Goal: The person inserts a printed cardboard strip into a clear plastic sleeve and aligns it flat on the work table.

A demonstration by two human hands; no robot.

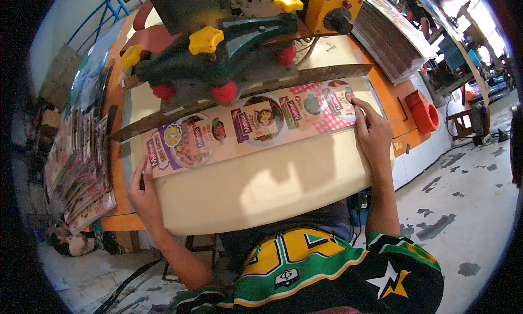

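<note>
A long printed strip [210, 135] with food pictures and brand labels lies across a pale yellow sheet [261, 188] on the work surface. Its far edge runs along a metal bar [239, 100] under a dark green machine. My left hand [144, 193] grips the strip's left end, thumb on top and the other fingers partly hidden. At the opposite end, my right hand [375, 130] pinches the right edge between thumb and fingers.
The machine [223, 55] has yellow knobs, red feet and a yellow control box [333, 11]. Stacked printed sheets stand at the left [81, 172] and back right [395, 36]. A red ring-shaped part [421, 112] and a hex key [403, 109] sit at the orange table's right edge.
</note>
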